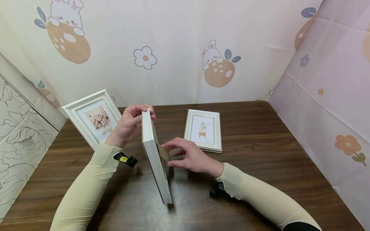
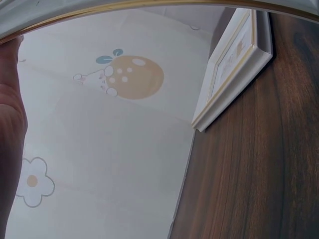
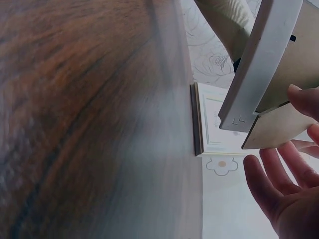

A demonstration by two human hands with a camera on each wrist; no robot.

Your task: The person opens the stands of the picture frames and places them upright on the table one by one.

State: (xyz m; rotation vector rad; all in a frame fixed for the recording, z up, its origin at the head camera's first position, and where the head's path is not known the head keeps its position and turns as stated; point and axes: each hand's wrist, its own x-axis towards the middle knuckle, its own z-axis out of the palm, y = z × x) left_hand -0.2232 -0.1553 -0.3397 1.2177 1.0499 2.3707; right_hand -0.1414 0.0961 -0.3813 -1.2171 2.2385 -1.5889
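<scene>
A white picture frame is held upright, edge-on to the head view, its brown back facing right. My left hand grips its far upper edge, thumb on the front side and fingers over the back. In the left wrist view the frame's gold-lined edge crosses the top. My right hand pinches the brown stand flap, which juts out from the back board. The right thumb lies at the flap's inner side, with the other fingers around its outer edge.
At the left, another white frame with a flower picture stands tilted, partly behind my left wrist. A smaller white frame with a potted plant picture sits right of centre on the brown wooden table. Patterned curtain hangs behind.
</scene>
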